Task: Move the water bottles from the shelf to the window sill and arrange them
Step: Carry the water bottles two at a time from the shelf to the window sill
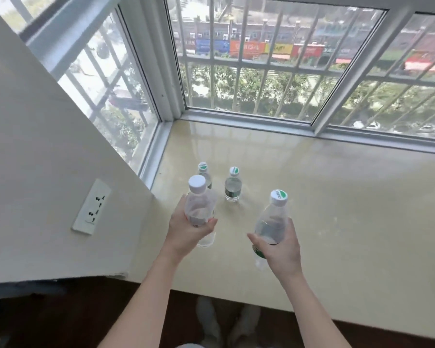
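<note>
The left hand (186, 229) wraps the lower body of a white-cap bottle (199, 204), fingers curled round it. It carries the bottle upright above the sill (337, 197), near the sill's left edge. The right hand (279, 247) grips a green-cap bottle (271, 222) the same way, a little tilted, over the front middle of the sill. Neither held bottle looks set down yet.

Two more bottles stand upright toward the back-left corner, side by side but apart. The left one (203, 167) is partly hidden behind the white-cap bottle, and the right one (232, 187) is in full view. They probably mark the start of a row.

Gripping by the body likely keeps each bottle steady and its base free to meet the sill flat. The two in hand seem bound for spots in front of the standing pair, one under each hand. The green-cap bottle needs righting first, and the white-cap one should not knock its neighbour behind. The shelf is out of view.
</note>
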Demonstrator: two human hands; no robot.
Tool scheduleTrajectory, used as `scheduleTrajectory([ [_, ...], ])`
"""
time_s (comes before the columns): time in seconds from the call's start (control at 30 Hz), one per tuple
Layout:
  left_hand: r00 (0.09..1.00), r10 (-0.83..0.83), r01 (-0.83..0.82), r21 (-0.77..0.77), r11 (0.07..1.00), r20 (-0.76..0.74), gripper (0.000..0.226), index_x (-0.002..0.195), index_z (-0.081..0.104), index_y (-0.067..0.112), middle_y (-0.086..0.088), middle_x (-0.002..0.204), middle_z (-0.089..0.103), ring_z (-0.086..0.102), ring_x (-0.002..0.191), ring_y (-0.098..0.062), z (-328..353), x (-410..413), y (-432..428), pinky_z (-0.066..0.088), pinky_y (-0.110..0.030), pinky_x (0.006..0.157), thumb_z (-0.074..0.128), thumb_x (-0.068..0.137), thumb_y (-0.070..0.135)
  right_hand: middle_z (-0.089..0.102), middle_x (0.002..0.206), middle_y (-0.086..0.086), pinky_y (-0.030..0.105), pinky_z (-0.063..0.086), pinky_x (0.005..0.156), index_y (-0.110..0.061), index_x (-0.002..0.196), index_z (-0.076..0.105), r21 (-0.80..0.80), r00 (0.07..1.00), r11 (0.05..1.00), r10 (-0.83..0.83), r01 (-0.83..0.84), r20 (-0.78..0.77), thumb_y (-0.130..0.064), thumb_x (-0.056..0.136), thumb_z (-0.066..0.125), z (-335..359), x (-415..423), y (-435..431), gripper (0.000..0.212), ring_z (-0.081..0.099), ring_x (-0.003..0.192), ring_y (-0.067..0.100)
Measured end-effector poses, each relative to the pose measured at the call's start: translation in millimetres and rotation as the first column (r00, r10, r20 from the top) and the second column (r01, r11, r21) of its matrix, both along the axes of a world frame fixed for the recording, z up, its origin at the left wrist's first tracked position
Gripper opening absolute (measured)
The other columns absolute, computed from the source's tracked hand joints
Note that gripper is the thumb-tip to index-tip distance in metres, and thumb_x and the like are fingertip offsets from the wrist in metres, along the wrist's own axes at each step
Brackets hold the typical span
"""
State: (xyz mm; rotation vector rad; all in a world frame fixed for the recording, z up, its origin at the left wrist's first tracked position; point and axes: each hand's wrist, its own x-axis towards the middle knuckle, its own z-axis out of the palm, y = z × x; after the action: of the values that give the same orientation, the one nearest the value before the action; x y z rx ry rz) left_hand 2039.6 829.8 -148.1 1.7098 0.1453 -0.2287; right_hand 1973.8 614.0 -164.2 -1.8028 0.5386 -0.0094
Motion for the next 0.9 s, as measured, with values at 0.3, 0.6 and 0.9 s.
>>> scheduleTrajectory([
  [0.3, 0.991, -0.045, 0.055, 0.068, 0.996, -0.13, 0.057, 0.115, 0.051, 0.014, 0.018, 0.104, 0.066, 0.07, 0.077, -0.013, -85.9, 31.4, 30.0, 0.055, -0.037, 0.077, 0.081, 0.066, 0.021, 0.065, 0.101, -0.014, 0.047, 0.054, 0.088, -0.037, 0.099, 0.052, 0.032, 0.99, 0.995, 0.094, -0.091, -0.101, -0.042, 0.06, 0.091, -91.8, 41.2, 30.0, 0.056, 0.063, 0.099, 0.014],
  [0.6, 0.993, -0.108, 0.112, 0.102, 0.988, -0.044, 0.06, 0.12, 0.055, 0.022, -0.004, 0.113, 0.067, 0.063, 0.11, -0.026, -196.0, 59.4, 47.7, 0.05, -0.053, 0.099, 0.085, 0.069, 0.024, 0.064, 0.104, -0.017, 0.042, 0.055, 0.09, -0.044, 0.105, 0.052, -0.007, 0.996, 0.996, 0.084, -0.084, -0.002, -0.035, 0.06, 0.092, -189.3, 83.6, 44.4, 0.061, 0.063, 0.103, 0.014],
  [0.9, 0.985, -0.171, 0.17, 0.07, 0.983, 0.008, 0.065, 0.126, 0.055, 0.017, -0.004, 0.117, 0.067, 0.063, 0.112, -0.024, -224.9, 68.6, 41.5, 0.051, -0.045, 0.101, 0.083, 0.067, 0.02, 0.061, 0.103, -0.033, 0.029, 0.052, 0.09, -0.057, 0.105, 0.046, -0.079, 0.995, 0.996, 0.036, -0.028, 0.094, -0.036, 0.06, 0.095, -222.3, 87.9, 50.7, 0.07, 0.061, 0.105, 0.005],
])
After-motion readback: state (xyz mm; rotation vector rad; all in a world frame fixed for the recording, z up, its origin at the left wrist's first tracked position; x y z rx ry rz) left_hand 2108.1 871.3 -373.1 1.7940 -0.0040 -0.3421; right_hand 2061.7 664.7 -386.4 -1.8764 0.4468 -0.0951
